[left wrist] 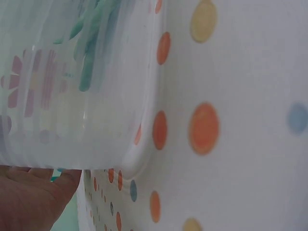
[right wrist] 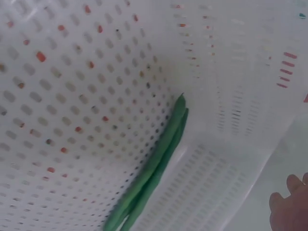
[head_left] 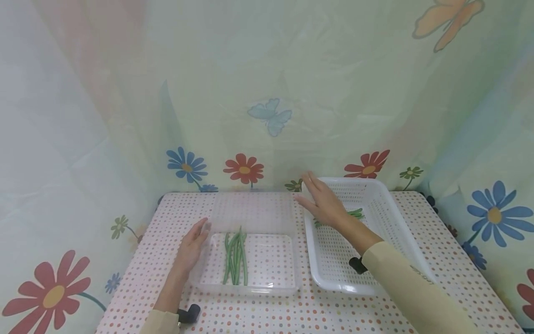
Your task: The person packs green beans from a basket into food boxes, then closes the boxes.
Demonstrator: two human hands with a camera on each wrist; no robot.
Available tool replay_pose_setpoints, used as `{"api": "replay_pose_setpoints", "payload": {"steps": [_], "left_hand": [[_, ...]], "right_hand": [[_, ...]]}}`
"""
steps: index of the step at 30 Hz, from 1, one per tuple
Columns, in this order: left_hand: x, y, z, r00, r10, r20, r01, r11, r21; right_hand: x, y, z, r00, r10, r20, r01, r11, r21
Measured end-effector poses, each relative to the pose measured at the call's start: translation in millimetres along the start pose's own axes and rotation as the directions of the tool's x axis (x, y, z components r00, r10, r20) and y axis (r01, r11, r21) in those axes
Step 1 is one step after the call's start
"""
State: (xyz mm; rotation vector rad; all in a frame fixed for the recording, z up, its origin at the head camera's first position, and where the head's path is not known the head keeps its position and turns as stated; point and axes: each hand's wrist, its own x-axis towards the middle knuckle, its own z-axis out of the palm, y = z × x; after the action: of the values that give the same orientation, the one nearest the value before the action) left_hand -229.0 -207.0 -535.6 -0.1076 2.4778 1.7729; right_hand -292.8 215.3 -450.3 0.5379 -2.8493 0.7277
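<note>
At the left end of a clear plastic container (head_left: pixel 275 290), my left hand (head_left: pixel 193 248) rests by the wall, fingers extended. In the left wrist view its fingers lie along the container's outside, partly hidden behind it. Several green beans (head_left: pixel 236 262) lie lengthwise in the container's left half. My right hand (head_left: pixel 324 204) is over the left rim of a white perforated basket (head_left: pixel 398 227), fingers stretched out and holding nothing visible. A few green beans (right wrist: pixel 154 168) lie along the basket's bottom edge, partly covered by the right hand and forearm in the head view.
The container's clear lid (head_left: pixel 254 211) lies flipped back behind it. A dotted cloth (head_left: pixel 137 297) covers the table. A flowered curtain (head_left: pixel 208 116) hangs close behind and at both sides. Black wrist devices (head_left: pixel 189 314) sit on both wrists.
</note>
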Motion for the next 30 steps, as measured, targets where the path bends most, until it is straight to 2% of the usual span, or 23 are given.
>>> {"api": "replay_pose_setpoints", "payload": {"steps": [4, 14, 18, 24, 30], "left_hand": [[-1.0, 0.1, 0.1, 1.0, 0.001, -0.003, -0.001, 1.0, -0.003], [-2.8, 2.6, 1.3, 1.0, 0.015, 0.012, -0.014, 1.0, -0.015], [-3.3, 3.1, 1.7, 1.0, 0.012, 0.004, -0.012, 1.0, -0.004], [-2.3, 1.6, 2.2, 1.0, 0.001, 0.003, -0.001, 1.0, -0.005], [-1.8, 1.2, 2.5, 1.0, 0.004, -0.003, -0.004, 1.0, -0.005]], "right_hand": [[-3.3, 10.4, 1.2, 0.999, 0.033, -0.01, -0.033, 0.999, -0.025], [-15.6, 36.0, 1.3, 0.998, 0.052, -0.035, -0.055, 0.996, -0.073], [-21.3, 49.3, 1.4, 0.997, 0.071, -0.019, -0.073, 0.991, -0.111], [-32.4, 73.2, 0.0, 0.988, 0.095, 0.123, -0.073, 0.982, -0.172], [-37.0, 84.4, -1.6, 0.954, 0.152, 0.256, -0.11, 0.979, -0.173]]}}
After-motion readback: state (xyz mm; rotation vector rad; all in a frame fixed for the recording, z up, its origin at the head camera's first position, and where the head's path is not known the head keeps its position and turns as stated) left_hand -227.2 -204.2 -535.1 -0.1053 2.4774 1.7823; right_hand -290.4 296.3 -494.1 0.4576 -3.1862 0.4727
